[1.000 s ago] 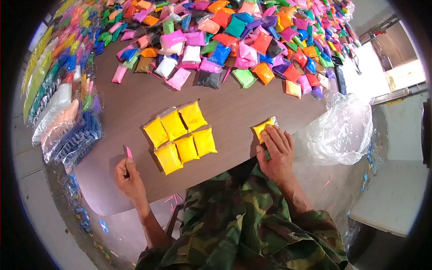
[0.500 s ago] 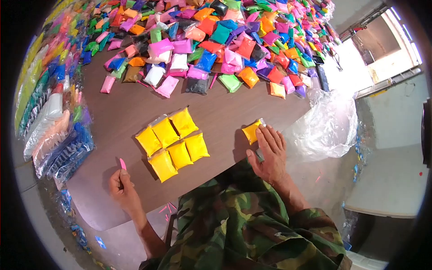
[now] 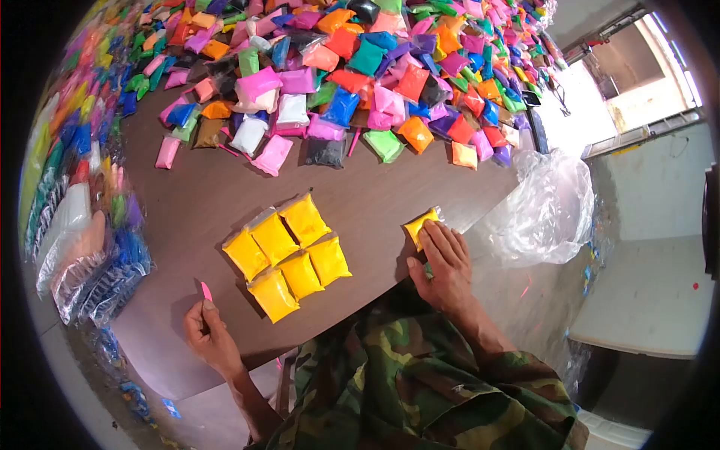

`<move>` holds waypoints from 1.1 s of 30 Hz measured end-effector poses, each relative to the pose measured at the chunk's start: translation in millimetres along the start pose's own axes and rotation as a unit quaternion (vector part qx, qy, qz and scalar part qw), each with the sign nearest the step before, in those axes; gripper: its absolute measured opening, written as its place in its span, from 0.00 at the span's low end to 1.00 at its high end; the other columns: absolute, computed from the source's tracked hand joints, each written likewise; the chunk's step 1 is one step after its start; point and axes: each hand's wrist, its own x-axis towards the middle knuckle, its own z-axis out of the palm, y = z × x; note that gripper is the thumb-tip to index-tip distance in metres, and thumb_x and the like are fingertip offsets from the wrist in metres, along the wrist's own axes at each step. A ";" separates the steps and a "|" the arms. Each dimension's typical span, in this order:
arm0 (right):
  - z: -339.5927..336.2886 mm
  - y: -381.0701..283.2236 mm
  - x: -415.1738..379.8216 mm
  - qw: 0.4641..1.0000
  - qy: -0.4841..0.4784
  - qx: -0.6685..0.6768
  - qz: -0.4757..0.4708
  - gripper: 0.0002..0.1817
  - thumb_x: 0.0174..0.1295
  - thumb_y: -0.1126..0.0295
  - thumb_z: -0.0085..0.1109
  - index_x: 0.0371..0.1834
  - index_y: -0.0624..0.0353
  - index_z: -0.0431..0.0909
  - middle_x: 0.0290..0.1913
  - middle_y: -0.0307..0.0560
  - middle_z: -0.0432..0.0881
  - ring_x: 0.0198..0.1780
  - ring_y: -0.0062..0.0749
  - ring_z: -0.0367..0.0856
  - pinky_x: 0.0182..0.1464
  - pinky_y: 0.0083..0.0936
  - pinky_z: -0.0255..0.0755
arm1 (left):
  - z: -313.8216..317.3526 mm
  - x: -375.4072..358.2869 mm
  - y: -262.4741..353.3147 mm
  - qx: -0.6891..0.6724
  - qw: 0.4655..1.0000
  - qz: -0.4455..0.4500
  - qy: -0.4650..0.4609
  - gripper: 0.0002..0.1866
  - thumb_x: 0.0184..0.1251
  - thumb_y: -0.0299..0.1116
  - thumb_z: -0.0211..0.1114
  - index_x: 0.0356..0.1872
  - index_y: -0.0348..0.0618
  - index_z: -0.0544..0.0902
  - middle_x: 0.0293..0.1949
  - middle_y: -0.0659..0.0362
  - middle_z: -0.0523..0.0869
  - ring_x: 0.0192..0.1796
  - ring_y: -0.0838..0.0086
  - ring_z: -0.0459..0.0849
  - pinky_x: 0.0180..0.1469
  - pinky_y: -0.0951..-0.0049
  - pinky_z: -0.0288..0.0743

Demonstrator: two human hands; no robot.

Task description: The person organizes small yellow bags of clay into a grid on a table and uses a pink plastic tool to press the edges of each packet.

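My left hand is closed near the table's left front edge, with a small pink plastic strip pinched between thumb and fingers; its blade-like end points up. Beside it, several yellow packets in clear film lie close together in two rows. My right hand lies over a separate yellow packet near the front edge. Its fingers are stretched out and cover the packet's right part, while the thumb stands apart. A small greenish patch shows beneath this hand, too hidden to name.
A large heap of coloured packets covers the back of the table. Long clear bags of packets stand along the left edge. A crumpled clear plastic bag sits at the right. Small scraps lie on the floor.
The view has tilted, so the table's contents appear slightly lower. My right hand has shifted slightly left, over more of the single packet. My left hand still grips the pink strip.
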 end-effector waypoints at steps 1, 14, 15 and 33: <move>-0.4 0.3 -5.3 1.000 -0.001 0.004 0.000 0.28 0.59 0.64 0.69 0.63 0.64 0.80 0.69 0.56 0.78 0.71 0.52 0.75 0.74 0.49 0.63 | -0.2 0.1 -1.5 0.003 1.000 0.001 0.004 0.08 0.78 0.34 0.65 0.43 0.39 0.83 0.31 0.66 0.80 0.28 0.86 0.71 0.29 0.80 0.64; -10.8 19.9 4.5 0.999 0.016 0.044 -0.019 0.22 0.61 0.67 0.68 0.59 0.60 0.82 0.65 0.54 0.80 0.67 0.50 0.77 0.72 0.51 0.63 | 3.1 1.7 -0.2 0.002 1.000 0.014 0.022 0.09 0.78 0.36 0.65 0.41 0.40 0.84 0.28 0.66 0.80 0.26 0.86 0.71 0.28 0.80 0.63; -10.2 25.7 4.5 0.998 0.039 0.057 -0.014 0.22 0.61 0.68 0.68 0.58 0.61 0.82 0.64 0.55 0.80 0.67 0.51 0.77 0.72 0.50 0.62 | 3.4 0.5 0.6 0.002 1.000 0.009 0.026 0.09 0.78 0.35 0.65 0.41 0.39 0.84 0.28 0.66 0.80 0.26 0.86 0.71 0.28 0.80 0.63; -20.5 39.5 32.1 0.951 -0.046 0.256 0.169 0.19 0.53 0.72 0.76 0.47 0.62 0.80 0.50 0.49 0.86 0.55 0.44 0.84 0.62 0.41 0.72 | 8.9 0.4 -1.1 0.069 0.995 0.023 0.060 0.08 0.76 0.34 0.67 0.41 0.39 0.84 0.25 0.68 0.74 0.26 0.86 0.68 0.27 0.79 0.61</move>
